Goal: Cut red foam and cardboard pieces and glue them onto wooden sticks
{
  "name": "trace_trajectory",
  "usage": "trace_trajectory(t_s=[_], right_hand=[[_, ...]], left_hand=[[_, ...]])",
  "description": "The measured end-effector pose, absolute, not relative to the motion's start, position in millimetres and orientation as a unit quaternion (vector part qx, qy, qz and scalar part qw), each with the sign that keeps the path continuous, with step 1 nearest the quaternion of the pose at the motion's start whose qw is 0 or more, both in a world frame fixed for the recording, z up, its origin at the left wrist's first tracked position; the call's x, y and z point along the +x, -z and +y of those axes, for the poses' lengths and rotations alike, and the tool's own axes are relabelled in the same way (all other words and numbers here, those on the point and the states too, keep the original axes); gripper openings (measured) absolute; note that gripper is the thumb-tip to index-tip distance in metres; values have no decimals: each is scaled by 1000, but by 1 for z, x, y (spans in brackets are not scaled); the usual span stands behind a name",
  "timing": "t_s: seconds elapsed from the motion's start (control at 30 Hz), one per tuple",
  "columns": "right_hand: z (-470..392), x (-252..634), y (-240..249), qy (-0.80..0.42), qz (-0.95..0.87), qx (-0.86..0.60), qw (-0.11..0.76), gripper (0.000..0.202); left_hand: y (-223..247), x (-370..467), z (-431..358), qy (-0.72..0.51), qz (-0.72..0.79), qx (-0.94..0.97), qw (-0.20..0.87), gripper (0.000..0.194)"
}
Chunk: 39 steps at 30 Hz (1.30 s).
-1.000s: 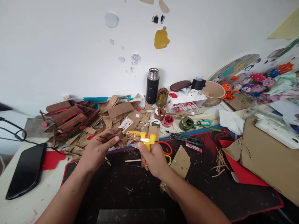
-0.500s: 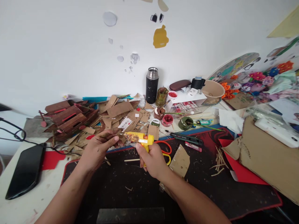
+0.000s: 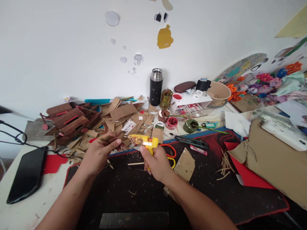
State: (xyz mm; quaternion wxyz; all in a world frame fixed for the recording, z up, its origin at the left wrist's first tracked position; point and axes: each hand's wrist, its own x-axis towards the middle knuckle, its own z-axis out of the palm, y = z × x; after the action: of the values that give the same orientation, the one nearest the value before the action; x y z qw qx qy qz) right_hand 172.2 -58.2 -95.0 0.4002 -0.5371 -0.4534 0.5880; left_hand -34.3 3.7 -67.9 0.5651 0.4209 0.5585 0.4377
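Note:
My right hand [image 3: 157,162] is wrapped round the handle of a yellow hot glue gun [image 3: 146,141], its stained nozzle pointing left. In my left hand [image 3: 99,154], thumb and fingers pinch a small brown cardboard piece [image 3: 125,141] right at the nozzle tip. Whether nozzle and cardboard touch is hard to make out. Behind both hands spreads a heap of cardboard scraps [image 3: 122,112]. Scissors [image 3: 168,147] with red and yellow handles lie partly hidden behind my right hand, and a thin wooden stick [image 3: 135,164] rests below the glue gun.
A brown-red model boat [image 3: 72,120] stands at the left, near a black phone [image 3: 27,174]. Paint jars [image 3: 190,126], a black flask [image 3: 155,89] and a utility knife [image 3: 191,141] sit behind the dark mat [image 3: 211,195]. Large cardboard [image 3: 271,156] lies at the right.
Both hands hold almost the same pose, with the glue gun still against or near the cardboard piece. The view has shifted very slightly.

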Motion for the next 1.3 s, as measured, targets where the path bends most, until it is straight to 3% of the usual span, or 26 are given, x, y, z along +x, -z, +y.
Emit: trace_trajectory(t_s=[0.7,1.13,1.3], right_hand=[[-59,171,97,-587,-459,-532,402,65],[-59,172,94,-586,-455,-535,404,64],[-58,171,95,-583,-457,-536,406,64]], left_hand=[[65,-32,4,-435,564,419,563,47],[62,-27,3,-440,571,387,575,58],[60,-28,3,-429,567,415,567,53]])
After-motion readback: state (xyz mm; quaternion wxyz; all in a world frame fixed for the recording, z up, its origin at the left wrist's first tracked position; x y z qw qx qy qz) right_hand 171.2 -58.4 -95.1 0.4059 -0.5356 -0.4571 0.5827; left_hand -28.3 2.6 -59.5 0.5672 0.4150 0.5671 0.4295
